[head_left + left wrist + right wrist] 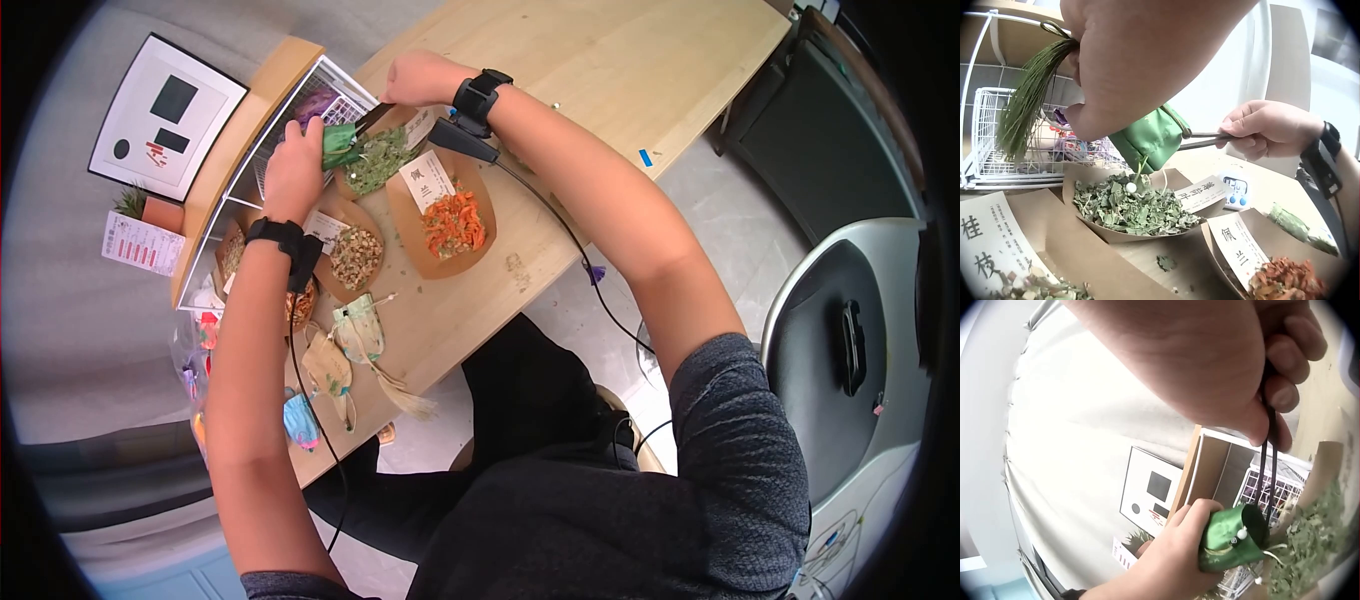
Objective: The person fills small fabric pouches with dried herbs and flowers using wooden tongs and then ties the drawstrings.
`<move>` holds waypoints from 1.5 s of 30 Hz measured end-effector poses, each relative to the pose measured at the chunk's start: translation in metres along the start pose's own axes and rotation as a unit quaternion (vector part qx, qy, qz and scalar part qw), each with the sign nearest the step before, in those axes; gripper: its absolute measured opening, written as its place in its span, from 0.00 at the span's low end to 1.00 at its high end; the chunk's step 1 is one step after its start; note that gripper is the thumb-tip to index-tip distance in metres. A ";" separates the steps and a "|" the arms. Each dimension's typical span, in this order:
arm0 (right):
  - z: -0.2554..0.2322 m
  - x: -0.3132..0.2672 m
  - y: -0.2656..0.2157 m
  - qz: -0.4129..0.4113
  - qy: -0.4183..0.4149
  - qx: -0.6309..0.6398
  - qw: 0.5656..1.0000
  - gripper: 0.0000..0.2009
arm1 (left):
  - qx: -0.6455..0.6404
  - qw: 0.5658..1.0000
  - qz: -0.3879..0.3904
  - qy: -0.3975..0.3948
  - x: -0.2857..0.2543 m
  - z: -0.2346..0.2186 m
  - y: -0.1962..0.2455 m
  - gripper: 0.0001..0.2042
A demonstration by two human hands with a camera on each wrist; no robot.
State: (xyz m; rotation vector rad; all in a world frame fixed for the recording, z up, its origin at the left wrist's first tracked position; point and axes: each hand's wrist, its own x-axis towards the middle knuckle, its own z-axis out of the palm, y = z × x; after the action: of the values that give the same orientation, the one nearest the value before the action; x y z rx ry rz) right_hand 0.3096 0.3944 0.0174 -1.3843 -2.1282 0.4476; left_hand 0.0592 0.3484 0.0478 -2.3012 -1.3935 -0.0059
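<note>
Above crumbled dried leaves (1129,209), left fingers (1200,515) gripping a glossy green pouch (1229,540), right fingers (1288,359) pinching slim dark tweezers (374,116)

Gripped a green pouch (1147,139) in the left hand (1125,78); held tweezers (1210,135) to its mouth in the right hand (1269,128); had crumbled leaves (1138,207) below the pouch.

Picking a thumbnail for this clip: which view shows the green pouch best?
Right wrist: the green pouch appears close, its open mouth visible. Left wrist shows its side, partly hidden by the left hand; head shows it much smaller.
</note>
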 end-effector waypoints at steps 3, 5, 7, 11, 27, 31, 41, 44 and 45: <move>0.012 -0.006 -0.007 -0.035 0.008 0.133 0.990 0.15 | -0.055 0.998 -0.007 0.006 0.002 0.007 -0.004 0.23; 0.021 -0.012 -0.013 -0.064 0.025 0.199 0.978 0.13 | -0.088 0.996 -0.007 -0.017 0.004 0.007 -0.005 0.23; 0.025 -0.020 -0.016 -0.076 0.087 0.134 0.984 0.13 | -0.114 0.992 -0.016 -0.058 0.008 0.007 -0.005 0.24; 0.008 -0.031 -0.015 -0.037 0.105 0.003 0.994 0.11 | -0.125 0.981 -0.055 -0.135 0.015 0.003 -0.007 0.27; 0.004 -0.027 -0.010 -0.032 0.076 0.029 0.996 0.13 | -0.214 0.943 -0.113 -0.230 0.020 -0.003 -0.020 0.27; 0.011 -0.018 -0.017 -0.040 0.031 0.114 0.992 0.14 | -0.239 0.939 -0.088 -0.231 0.024 -0.009 -0.011 0.27; 0.006 -0.015 -0.019 -0.024 0.022 0.098 0.995 0.16 | -0.176 0.968 -0.075 -0.162 0.017 -0.018 -0.001 0.30; 0.008 -0.011 -0.012 -0.036 0.011 0.099 0.994 0.16 | -0.126 0.988 -0.011 -0.091 0.012 -0.017 0.001 0.27; 0.009 -0.009 -0.008 -0.031 0.012 0.087 0.996 0.16 | -0.101 0.993 0.017 -0.060 0.010 -0.015 -0.001 0.26</move>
State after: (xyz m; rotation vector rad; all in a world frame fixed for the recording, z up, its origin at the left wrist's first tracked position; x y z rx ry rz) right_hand 0.3007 0.3833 0.0126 -1.2177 -2.0534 0.5740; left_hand 0.0670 0.3519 0.0636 -2.5278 -1.4710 0.0016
